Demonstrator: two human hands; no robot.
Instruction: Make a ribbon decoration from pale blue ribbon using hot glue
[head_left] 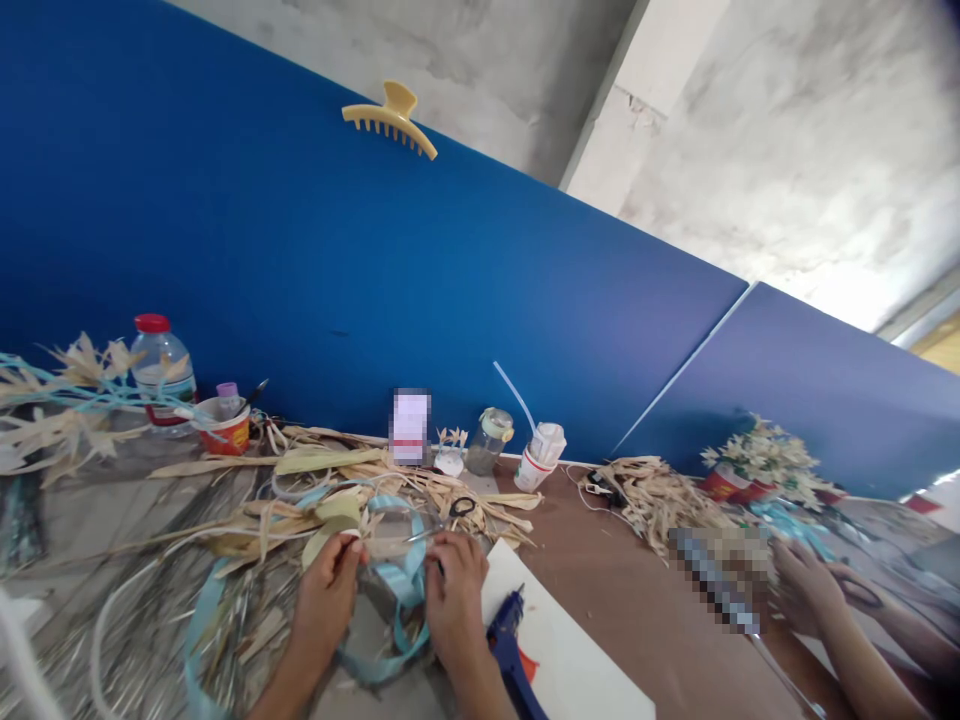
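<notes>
The left hand (328, 590) had thumb and finger brought together, seemingly for fine handling; what it pinched, I cannot tell. The right hand (459, 590) curled its fingers beside the blue ribbon (382, 668), whose loops lay between and below both hands; whether it gripped any, I cannot tell. Scissors (452, 511) lay just beyond, probably for easy reach. The glue gun (511, 645) rested on a white board (581, 655), perhaps to spare the table (600, 590) from drips. Dried husks (330, 460) crowded the far side, leaving little room before the blue partition (450, 290). Right of the board's slanting edge, bare brown tabletop stretched toward a co-worker's hand (810, 590).
</notes>
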